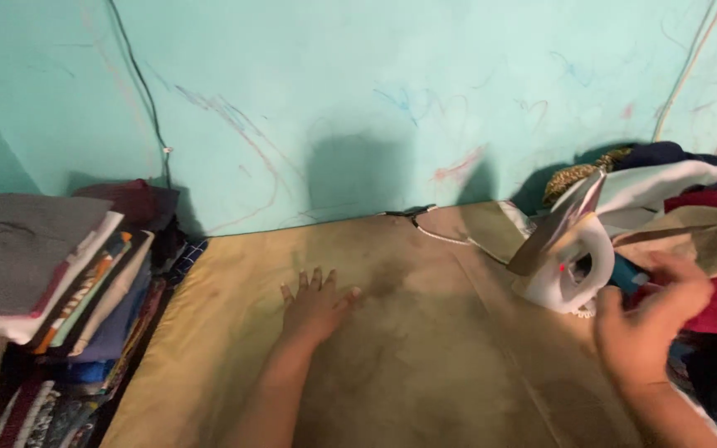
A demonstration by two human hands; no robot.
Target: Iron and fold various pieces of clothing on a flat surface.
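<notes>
Resting flat on the yellow-tan padded cloth [209, 332], the left hand [315, 303] lies palm down with its fingers spread wide and holds nothing. The cloth covers a low flat surface that runs up to the turquoise wall [392, 91], which bears faint scribbles in red and blue. A darker, stained patch of the cloth lies just to the right of the left hand.

The right hand [645, 319] is at the right side of the view, blurred, with its fingers curled near the teal handle of the white iron [570, 265]. Whether those fingers truly grip the handle or only touch it cannot be told. The iron stands tilted up on its heel at the right edge of the cloth, its grey soleplate facing left and a small red light showing on its body. A white cord [446, 236] trails from the iron along the cloth toward the wall.

Behind and beside the iron is a loose heap of clothes [699, 207] in white, dark blue, red and tan. At the far left stands a stack of folded clothes [51, 274], grey on top with many colours beneath. A black cable [144, 91] hangs down the wall above that stack.
</notes>
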